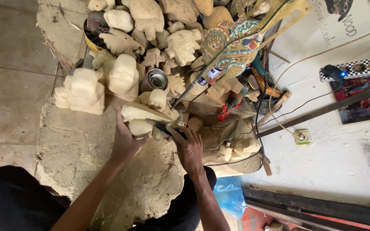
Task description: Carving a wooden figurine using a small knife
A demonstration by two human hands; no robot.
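Observation:
A pale, unfinished wooden carving point(141, 114) lies on a big rough wood slab point(82, 149). My left hand point(125, 141) presses on the carving's near side and steadies it. My right hand point(189, 147) grips a dark-handled carving tool point(161, 126) whose metal tip rests against the carving's right edge. Both forearms reach up from the bottom of the view.
Several pale wooden figures point(120, 75) are heaped behind the carving, with a painted flat puppet point(232, 42), a metal can point(155, 79), loose tools and cables point(232, 107). Right of that is a white wall with a socket point(301, 137). Tiled floor point(9, 85) lies left.

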